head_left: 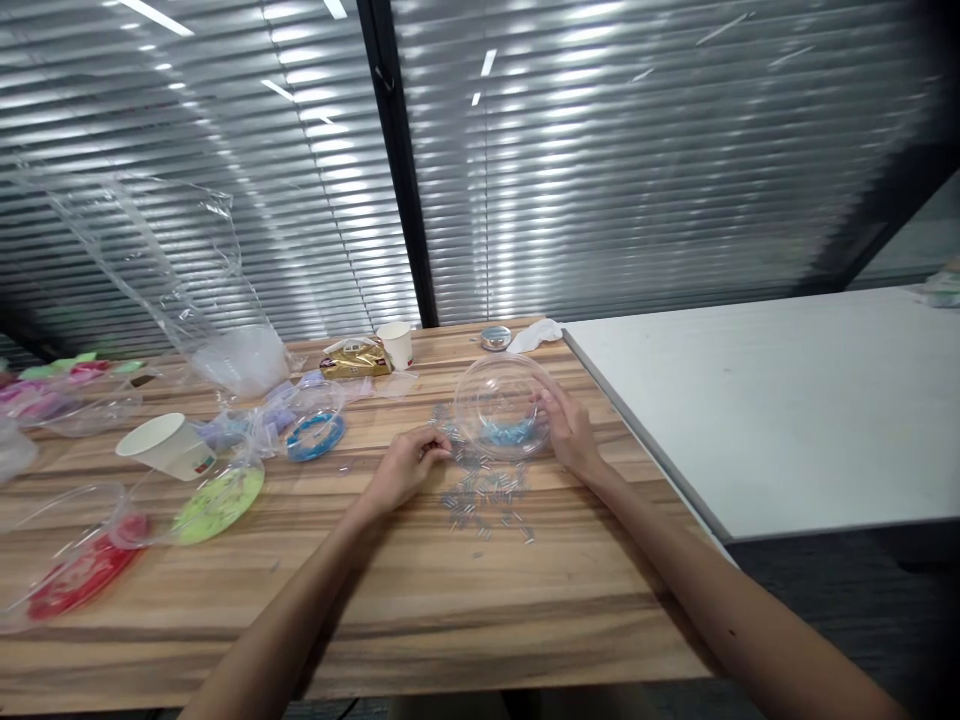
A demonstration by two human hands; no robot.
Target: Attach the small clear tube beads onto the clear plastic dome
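Note:
A clear round plastic bowl [489,372] is tilted above the table with small blue pieces [508,432] inside. My right hand [568,428] grips its right side, the fingers over the rim. Below and left of the bowl, many small silver tube-like pieces [480,492] lie loose on the wood. My left hand [407,466] rests at the left edge of this pile. Its fingertips are pinched together, and whatever may be between them is too small to make out.
On the wooden table [450,610] stand clear containers with blue [315,436], green [221,503] and red [82,575] contents. Two paper cups [161,445], a gold tissue pack [356,358], a round tin [496,338] and plastic bags are around. A white table [787,420] adjoins at right.

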